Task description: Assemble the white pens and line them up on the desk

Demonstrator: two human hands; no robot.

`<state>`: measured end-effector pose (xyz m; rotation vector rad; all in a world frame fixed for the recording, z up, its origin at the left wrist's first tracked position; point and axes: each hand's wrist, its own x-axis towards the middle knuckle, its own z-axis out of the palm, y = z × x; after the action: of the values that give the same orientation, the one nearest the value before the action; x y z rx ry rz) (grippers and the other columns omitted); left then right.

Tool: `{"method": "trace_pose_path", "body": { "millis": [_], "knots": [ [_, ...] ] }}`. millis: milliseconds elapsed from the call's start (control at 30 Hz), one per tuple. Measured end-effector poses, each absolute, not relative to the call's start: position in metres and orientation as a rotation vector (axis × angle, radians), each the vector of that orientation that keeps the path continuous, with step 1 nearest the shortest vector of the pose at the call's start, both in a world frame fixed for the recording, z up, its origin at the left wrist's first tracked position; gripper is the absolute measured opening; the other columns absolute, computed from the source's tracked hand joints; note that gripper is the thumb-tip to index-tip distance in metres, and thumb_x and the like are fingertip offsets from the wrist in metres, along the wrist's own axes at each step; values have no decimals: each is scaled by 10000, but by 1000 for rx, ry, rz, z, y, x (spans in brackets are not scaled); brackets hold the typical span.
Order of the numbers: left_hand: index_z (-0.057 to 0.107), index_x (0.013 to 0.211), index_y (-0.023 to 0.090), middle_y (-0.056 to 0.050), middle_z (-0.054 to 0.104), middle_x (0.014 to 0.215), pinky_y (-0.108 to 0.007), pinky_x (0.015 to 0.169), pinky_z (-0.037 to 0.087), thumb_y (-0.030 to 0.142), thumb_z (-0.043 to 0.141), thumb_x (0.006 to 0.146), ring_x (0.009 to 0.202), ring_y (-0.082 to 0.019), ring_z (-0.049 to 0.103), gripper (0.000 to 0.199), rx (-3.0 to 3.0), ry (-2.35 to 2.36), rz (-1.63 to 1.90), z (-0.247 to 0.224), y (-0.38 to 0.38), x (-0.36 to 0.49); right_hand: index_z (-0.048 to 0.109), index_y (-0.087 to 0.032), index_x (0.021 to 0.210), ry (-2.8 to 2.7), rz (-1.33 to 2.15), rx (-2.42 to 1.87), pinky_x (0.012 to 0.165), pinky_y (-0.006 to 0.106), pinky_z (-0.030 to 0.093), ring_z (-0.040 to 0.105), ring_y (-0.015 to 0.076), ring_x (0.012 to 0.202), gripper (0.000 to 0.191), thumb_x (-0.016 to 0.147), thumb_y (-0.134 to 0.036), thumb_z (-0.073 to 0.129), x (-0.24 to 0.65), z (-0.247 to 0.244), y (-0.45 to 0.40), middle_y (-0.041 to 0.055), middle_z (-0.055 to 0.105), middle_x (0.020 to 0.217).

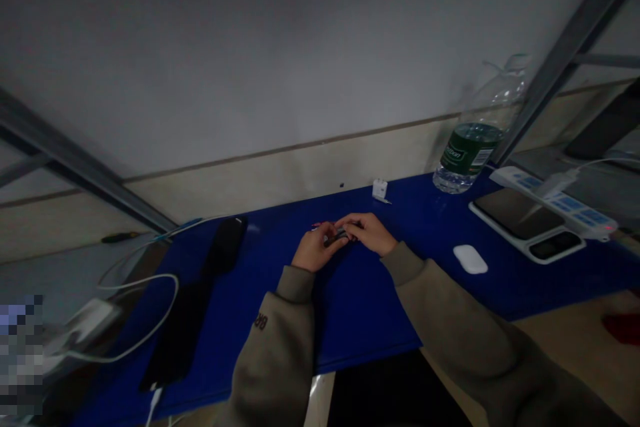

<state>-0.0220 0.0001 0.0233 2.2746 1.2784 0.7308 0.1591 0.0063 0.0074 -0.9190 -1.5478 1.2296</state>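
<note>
My left hand (315,248) and my right hand (369,233) meet over the middle of the blue tabletop (367,313). Between their bent fingers lies a slim, dark, pen-like object (336,236), partly covered by the fingertips. Both hands are closed on it. Something small and reddish (316,226) shows just beyond my left fingers; its kind is unclear. Behind my right hand, near the wall, stand a white charger plug (380,188) and, in front of it, a thin pointed piece (383,200).
Right of my hands lie a white earbud case (470,259), a digital scale (520,213) and a power strip (575,203). A large water bottle (473,147) stands by the wall. Leftward are a dark phone (227,243), a black flat device (177,333) and a white cable (175,293).
</note>
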Motion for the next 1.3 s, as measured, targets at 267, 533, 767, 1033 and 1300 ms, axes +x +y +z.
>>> {"method": "trace_pose_path", "body": {
  "millis": [267,533,767,1033,1300],
  "knots": [
    [552,850,197,-20,596,711,-251,572,335,475,481,867,634,-158,552,287,2368,1306,681,19,0,-22,707,-183,917,-1409,1209,-950,530,264,357,460,119,522,234,798,-238,513,163,8,9,-9,530,550],
    [450,1037,199,-61,543,965,-278,650,431,305,553,799,758,-165,564,280,2337,1371,837,24,-10,-14,689,-211,970,-1681,942,-965,721,307,423,574,164,777,216,850,-250,514,146,5,-1,52,653,890],
    [379,1136,189,-130,399,1206,-361,815,470,134,541,663,1025,-233,512,503,2414,1265,922,35,-18,-8,664,-200,1003,-1721,1027,-875,774,330,439,603,198,851,212,819,-260,578,137,3,-6,64,669,947],
    [398,1163,183,-124,501,1124,-368,872,438,160,542,737,1007,-227,534,450,2383,1242,928,29,-14,-9,686,-189,833,-1669,1024,-935,763,335,448,607,184,783,112,792,-239,594,143,1,0,44,676,827],
    [488,1122,181,-104,646,943,-304,694,457,541,336,906,858,-230,631,447,2455,1673,495,29,-18,-2,668,-190,1015,-1481,1050,-930,808,326,451,609,186,883,317,880,-419,496,151,8,4,68,678,946]
  ]
}}
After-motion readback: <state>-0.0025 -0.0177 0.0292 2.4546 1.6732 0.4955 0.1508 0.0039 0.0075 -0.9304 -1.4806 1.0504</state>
